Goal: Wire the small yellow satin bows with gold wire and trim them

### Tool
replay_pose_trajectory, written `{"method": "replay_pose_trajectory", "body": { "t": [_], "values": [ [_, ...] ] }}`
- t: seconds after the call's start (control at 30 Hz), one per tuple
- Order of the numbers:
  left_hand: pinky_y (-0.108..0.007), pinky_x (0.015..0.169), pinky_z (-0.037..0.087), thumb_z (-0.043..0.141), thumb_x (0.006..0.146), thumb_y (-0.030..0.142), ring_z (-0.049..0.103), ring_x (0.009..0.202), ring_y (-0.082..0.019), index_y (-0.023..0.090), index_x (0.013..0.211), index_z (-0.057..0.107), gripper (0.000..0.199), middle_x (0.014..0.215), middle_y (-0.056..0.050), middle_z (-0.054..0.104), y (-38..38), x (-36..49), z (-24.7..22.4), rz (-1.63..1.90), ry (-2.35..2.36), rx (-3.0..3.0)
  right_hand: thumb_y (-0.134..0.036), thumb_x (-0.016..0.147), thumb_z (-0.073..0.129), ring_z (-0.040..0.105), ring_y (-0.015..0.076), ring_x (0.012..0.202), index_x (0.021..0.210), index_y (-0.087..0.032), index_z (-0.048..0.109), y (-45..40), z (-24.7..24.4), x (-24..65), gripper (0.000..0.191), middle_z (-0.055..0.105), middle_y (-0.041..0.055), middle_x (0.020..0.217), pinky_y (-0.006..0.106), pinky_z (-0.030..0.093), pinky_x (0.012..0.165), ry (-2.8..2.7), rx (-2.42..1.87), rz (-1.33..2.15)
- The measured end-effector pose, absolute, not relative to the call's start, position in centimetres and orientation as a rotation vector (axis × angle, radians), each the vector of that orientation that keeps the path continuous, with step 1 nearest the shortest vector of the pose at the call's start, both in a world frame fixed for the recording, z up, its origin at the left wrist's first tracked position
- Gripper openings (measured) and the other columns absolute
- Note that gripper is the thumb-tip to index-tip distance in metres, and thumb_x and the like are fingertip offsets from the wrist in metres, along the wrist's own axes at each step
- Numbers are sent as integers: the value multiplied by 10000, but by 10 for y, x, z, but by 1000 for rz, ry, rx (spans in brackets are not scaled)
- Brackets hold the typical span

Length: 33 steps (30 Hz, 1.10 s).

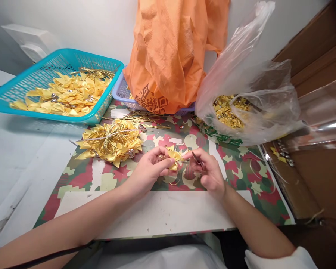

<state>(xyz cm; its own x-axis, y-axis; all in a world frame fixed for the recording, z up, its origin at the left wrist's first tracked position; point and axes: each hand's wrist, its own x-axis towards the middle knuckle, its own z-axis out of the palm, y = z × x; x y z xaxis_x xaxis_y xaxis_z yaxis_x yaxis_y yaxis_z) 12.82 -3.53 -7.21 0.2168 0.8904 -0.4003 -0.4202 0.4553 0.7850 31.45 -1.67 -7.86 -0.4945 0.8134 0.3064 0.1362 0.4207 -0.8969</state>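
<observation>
In the middle of the head view, my left hand (152,166) pinches a yellow ribbon bow (176,157) between thumb and fingers. Thin gold wire (174,180) loops out below the bow. My right hand (210,170) is curled around a small dark metal tool, perhaps small scissors or pliers (198,161), mostly hidden by the fingers. Its index fingertip reaches to the bow's right side. Left of my hands lies a bundle of yellow ribbon bows (112,144) with gold wires gathered at its centre.
A teal basket (100,106) of yellow bows stands at back left. Behind my hands, an orange bag (168,59) rests on a lilac basket (119,89). A clear plastic bag (277,112) with gold pieces sits at right. Loose gold wires (145,118) lie on the patterned table cover (229,149).
</observation>
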Motion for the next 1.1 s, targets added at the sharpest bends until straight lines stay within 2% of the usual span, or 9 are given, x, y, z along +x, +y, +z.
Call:
{"method": "replay_pose_trajectory", "body": {
  "t": [0.07, 0.17, 0.43, 0.87, 1.1],
  "values": [
    [-241, 618, 580, 756, 741, 237, 639, 679, -118, 190, 792, 531, 235, 701, 37, 620, -36, 128, -73, 1022, 953, 626, -625, 917, 395, 369, 94, 483, 898, -184, 568, -16, -77, 315, 474, 429, -48, 579, 226, 314, 471, -1914, -871, 1053],
    [-229, 625, 576, 772, 726, 227, 644, 689, -113, 198, 823, 527, 266, 766, 31, 634, -37, 129, -74, 1083, 936, 672, -484, 959, 418, 401, 93, 490, 779, -189, 519, -14, -76, 314, 359, 446, -43, 561, 219, 303, 487, -2065, -1003, 886],
    [-217, 615, 576, 784, 734, 256, 623, 662, -105, 195, 820, 534, 272, 737, 35, 590, -39, 128, -76, 1162, 928, 772, -380, 917, 488, 397, 83, 470, 697, -186, 524, -11, -75, 318, 295, 435, -51, 525, 212, 292, 491, -2154, -1092, 594],
    [-181, 560, 540, 811, 712, 275, 632, 595, -92, 199, 783, 517, 312, 704, 43, 603, -39, 129, -75, 1222, 942, 764, -380, 905, 486, 403, 88, 483, 667, -185, 532, -10, -73, 318, 311, 436, -43, 528, 223, 290, 493, -2168, -1119, 493],
    [-130, 513, 501, 805, 729, 245, 578, 567, -55, 193, 767, 527, 285, 684, 57, 580, -40, 131, -74, 1258, 924, 785, -379, 892, 502, 396, 86, 473, 642, -184, 520, -10, -73, 318, 317, 435, -43, 509, 223, 280, 486, -2168, -1138, 476]
  ]
}}
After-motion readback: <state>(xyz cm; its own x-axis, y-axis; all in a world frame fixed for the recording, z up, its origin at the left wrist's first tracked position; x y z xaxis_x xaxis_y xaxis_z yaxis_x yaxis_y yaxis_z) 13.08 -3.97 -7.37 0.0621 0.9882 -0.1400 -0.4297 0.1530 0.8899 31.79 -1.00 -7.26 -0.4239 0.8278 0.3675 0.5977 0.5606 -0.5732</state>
